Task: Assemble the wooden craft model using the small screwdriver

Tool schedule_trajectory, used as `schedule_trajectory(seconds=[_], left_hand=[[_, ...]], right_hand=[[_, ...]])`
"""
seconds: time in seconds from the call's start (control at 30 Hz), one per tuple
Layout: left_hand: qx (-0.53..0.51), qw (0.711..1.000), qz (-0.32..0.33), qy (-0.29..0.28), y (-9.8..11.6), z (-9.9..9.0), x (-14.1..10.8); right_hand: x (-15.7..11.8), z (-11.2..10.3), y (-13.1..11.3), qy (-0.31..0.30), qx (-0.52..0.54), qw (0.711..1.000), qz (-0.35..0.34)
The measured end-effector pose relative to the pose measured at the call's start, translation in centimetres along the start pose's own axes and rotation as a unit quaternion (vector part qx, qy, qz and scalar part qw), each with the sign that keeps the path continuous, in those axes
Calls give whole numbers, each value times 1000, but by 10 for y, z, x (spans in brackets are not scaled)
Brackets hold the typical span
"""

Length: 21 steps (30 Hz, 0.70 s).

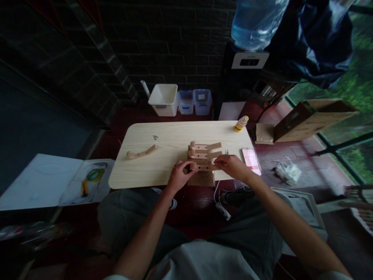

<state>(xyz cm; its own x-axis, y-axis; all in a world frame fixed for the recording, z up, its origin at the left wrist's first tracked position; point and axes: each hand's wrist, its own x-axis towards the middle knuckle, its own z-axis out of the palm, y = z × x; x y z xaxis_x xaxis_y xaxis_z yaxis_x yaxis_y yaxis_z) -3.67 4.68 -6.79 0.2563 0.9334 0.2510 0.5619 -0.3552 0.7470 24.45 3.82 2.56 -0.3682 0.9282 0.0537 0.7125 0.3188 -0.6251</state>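
Observation:
Three curved wooden pieces with dark holes lie side by side on a brown cardboard piece (201,179) at the front edge of the light wooden table (151,171). The nearest wooden piece (204,167) has my left hand (179,175) at its rounded left end, thumb and fingers pinching it. At its right end, my right hand (231,165) closes its fingers on the angled tip. Beyond it are the middle wooden piece (201,156) and the far wooden piece (201,147), touched by neither hand. A separate wooden piece (142,153) rests at the table's left.
Small metal parts (155,137) lie at the table's back left. A yellow-capped bottle (241,123) stands at the back right corner, and a pink sheet (251,160) lies at the right edge. Behind the table are plastic bins (164,100); an open white case (37,182) is at left.

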Motion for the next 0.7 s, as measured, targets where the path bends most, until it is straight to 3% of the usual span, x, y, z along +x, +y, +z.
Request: schedule_trajectory(seconds=[0.33, 0.7], left_hand=[[-12, 1000, -13, 0, -5, 0, 0], [-24, 1000, -17, -5, -6, -2, -1]], right_hand=[[4, 5, -3, -5, -33, 999, -30], [15, 25, -12, -30, -64, 996, -58]])
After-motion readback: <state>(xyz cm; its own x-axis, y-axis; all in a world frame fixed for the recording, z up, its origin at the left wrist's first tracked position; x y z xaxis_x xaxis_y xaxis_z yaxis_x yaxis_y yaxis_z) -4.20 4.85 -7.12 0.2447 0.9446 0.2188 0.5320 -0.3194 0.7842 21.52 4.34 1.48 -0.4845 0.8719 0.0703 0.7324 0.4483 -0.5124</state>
